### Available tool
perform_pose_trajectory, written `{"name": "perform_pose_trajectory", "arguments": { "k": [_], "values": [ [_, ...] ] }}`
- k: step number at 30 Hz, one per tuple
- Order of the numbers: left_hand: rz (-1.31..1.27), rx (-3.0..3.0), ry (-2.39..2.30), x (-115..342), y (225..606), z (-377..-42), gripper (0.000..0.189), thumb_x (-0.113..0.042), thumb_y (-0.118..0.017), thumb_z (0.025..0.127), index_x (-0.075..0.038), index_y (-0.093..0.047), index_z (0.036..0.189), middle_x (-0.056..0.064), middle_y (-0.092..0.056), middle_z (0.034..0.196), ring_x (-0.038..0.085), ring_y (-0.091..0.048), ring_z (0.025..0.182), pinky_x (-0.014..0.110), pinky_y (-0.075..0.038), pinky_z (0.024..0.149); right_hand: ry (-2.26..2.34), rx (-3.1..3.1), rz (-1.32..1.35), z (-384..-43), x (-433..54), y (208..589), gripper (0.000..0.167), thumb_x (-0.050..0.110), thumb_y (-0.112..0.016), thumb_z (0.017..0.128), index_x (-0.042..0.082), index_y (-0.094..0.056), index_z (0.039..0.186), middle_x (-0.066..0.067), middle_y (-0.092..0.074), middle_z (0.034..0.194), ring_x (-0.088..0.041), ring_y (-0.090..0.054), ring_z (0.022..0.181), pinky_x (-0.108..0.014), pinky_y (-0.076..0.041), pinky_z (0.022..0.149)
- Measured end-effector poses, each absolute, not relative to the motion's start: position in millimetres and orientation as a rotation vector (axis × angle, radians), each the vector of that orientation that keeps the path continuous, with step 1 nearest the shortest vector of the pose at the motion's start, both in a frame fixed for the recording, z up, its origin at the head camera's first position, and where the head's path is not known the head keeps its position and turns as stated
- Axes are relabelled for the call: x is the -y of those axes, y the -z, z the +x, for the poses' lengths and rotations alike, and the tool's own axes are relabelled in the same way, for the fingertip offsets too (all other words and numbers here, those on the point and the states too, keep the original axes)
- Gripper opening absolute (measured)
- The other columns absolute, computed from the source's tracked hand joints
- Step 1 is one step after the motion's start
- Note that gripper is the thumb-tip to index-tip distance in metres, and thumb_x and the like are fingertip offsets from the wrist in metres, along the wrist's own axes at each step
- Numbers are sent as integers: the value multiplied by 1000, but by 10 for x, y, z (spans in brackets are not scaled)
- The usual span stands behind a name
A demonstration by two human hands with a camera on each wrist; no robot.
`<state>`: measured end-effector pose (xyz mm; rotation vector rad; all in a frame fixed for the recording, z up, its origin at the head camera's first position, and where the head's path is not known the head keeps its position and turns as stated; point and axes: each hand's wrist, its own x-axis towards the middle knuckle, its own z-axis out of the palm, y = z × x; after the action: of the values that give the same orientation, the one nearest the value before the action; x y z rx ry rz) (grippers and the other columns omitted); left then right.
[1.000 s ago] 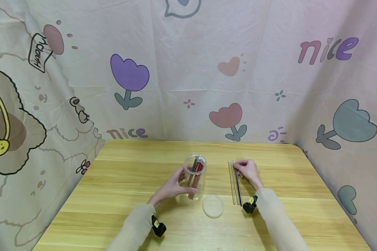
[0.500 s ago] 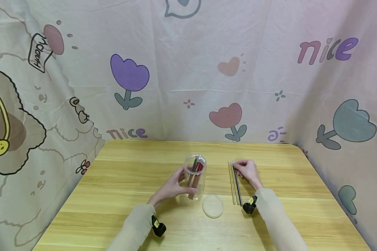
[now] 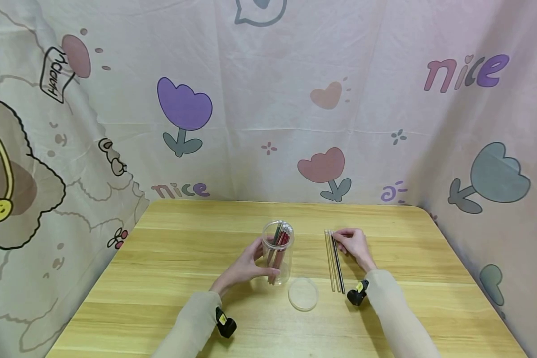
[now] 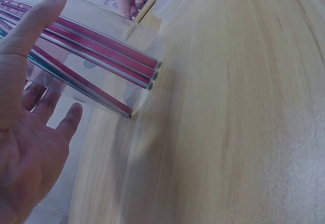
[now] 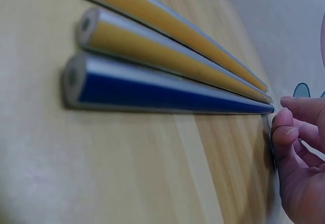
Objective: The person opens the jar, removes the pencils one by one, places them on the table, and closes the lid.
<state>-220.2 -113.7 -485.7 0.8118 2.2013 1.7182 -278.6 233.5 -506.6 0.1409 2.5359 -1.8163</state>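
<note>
My left hand (image 3: 247, 264) grips a clear plastic jar (image 3: 287, 271), thumb on the near side and fingers round behind. Several red pencils (image 4: 109, 51) and a green one (image 4: 56, 71) lean inside it, seen through the wall. On the table to the right, a blue pencil (image 5: 167, 93) and two yellow pencils (image 5: 162, 54) lie side by side, almost parallel. My right hand (image 3: 353, 244) has its thumb and forefinger pinched together at the far end of the blue pencil, the other fingers curled under.
A round clear lid (image 3: 303, 294) lies flat on the wooden table (image 3: 197, 238) between the jar and the loose pencils. Printed cloth (image 3: 259, 164) hangs behind the table and along both sides.
</note>
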Motion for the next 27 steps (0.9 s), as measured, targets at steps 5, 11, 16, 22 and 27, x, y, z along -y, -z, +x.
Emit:
{"name": "perform_pose_trajectory", "arguments": {
  "k": [5, 11, 16, 22, 27],
  "values": [
    [806, -2206, -1718, 1132, 4856, -2199, 83, -19, -86, 79, -23, -40, 148, 7, -47, 155, 36, -41, 147, 61, -29, 123, 1834, -2511, 168, -2775, -2354, 5061, 29, 11, -69, 94, -11, -68, 114, -2, -68, 68, -6, -54, 51, -17, -45, 43],
    [796, -2227, -1707, 1124, 4847, -2191, 83, -19, -87, 79, -23, -40, 148, 7, -48, 155, 35, -40, 147, 60, -29, 124, 1895, -2478, 188, -2780, -2365, 5038, 31, 11, -69, 94, -10, -67, 116, -1, -68, 72, -6, -55, 52, -17, -46, 43],
    [788, -2224, -1706, 1129, 4846, -2186, 84, -20, -87, 79, -22, -40, 148, 7, -47, 156, 36, -39, 147, 61, -28, 124, 1946, -2457, 174, -2772, -2360, 4969, 33, 9, -68, 94, -13, -64, 119, -3, -68, 78, -4, -55, 52, -16, -45, 42],
    [793, -2220, -1707, 1132, 4850, -2190, 85, -19, -86, 79, -20, -39, 149, 8, -47, 155, 36, -40, 147, 61, -28, 124, 2006, -2444, 180, -2761, -2341, 4890, 34, 9, -68, 95, -13, -63, 121, -4, -68, 82, -3, -56, 51, -15, -48, 43],
    [799, -2221, -1703, 1129, 4842, -2190, 85, -18, -86, 79, -17, -38, 149, 8, -47, 155, 36, -39, 148, 61, -28, 124, 2028, -2471, 135, -2754, -2299, 4814, 36, 11, -70, 94, -12, -64, 120, -3, -68, 83, -4, -57, 53, -17, -49, 44]
  ]
}}
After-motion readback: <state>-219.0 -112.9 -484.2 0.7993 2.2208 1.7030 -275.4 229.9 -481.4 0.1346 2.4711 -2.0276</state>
